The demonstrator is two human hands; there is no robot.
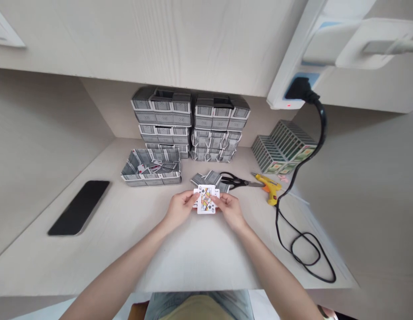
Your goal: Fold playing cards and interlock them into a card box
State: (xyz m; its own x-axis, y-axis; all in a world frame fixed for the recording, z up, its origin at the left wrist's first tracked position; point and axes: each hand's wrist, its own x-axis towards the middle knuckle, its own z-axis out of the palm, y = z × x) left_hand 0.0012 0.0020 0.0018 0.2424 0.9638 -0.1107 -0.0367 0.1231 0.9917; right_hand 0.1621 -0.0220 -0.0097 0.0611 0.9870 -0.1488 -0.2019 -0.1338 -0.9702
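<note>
Well, playing cards (205, 205): crosswise, exact count unclear, four o'clock from the box (151, 180).
Left hand (180, 206), right hand (232, 210): fingers clamped on them.
Scissors (245, 182): two o'clock from cards.

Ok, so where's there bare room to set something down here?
Bare desk lies between the phone and your left forearm, between both forearms below the held cards, and between your right forearm and the looped black cord. Beyond your left hand and right hand it's crowded: open box, loose cards, scissors, glue gun.
</note>
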